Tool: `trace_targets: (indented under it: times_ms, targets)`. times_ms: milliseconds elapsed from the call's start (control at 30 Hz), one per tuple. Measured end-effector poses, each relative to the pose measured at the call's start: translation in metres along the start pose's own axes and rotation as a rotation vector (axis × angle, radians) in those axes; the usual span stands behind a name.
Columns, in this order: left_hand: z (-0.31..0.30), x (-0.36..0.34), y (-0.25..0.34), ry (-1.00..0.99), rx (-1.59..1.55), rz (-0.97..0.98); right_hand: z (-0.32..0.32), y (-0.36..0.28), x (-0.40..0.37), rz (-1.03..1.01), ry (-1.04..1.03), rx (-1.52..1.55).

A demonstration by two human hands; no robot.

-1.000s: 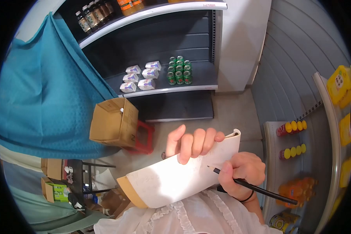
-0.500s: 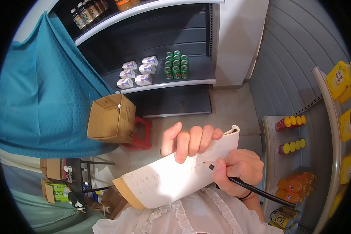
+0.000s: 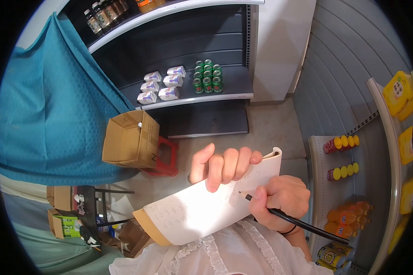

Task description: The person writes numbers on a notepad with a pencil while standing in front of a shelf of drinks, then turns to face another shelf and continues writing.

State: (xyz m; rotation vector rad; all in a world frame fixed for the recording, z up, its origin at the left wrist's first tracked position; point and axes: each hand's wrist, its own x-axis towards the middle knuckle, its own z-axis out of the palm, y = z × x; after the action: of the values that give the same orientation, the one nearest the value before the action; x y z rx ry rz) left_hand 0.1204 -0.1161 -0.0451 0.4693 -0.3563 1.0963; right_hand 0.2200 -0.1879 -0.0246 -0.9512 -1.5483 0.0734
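Observation:
My left hand (image 3: 226, 167) grips the upper edge of a notebook (image 3: 192, 220), its fingers folded over the page. The white page carries faint handwritten rows of numbers at its left and right, and a brown cover shows at the left end. The right end of the pages is folded back. In my right hand (image 3: 282, 201) is a black pencil (image 3: 303, 223), closed in the fingers, its tip at the right part of the page near the writing. A bright patch of light washes out the page's middle.
Ahead, a dark shelf (image 3: 236, 85) bears green cans (image 3: 207, 78) and white packs (image 3: 169, 93). A cardboard box (image 3: 131, 140) sits on a red stool (image 3: 169, 158). To the right, shelving holds orange bottles (image 3: 346, 217) and yellow packs (image 3: 399, 94). A blue curtain (image 3: 55, 105) hangs left.
The pencil and right hand have shifted very slightly at the page. The left hand and notebook keep their position.

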Motion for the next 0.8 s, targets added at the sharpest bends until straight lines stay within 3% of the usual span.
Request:
trace_targets:
  times_ms: [800]
  targets:
    - [-0.0052,0.0004,0.0038,-0.133,-0.009,0.022,0.0032,-0.0018,0.0008,0.028,0.017,0.008]
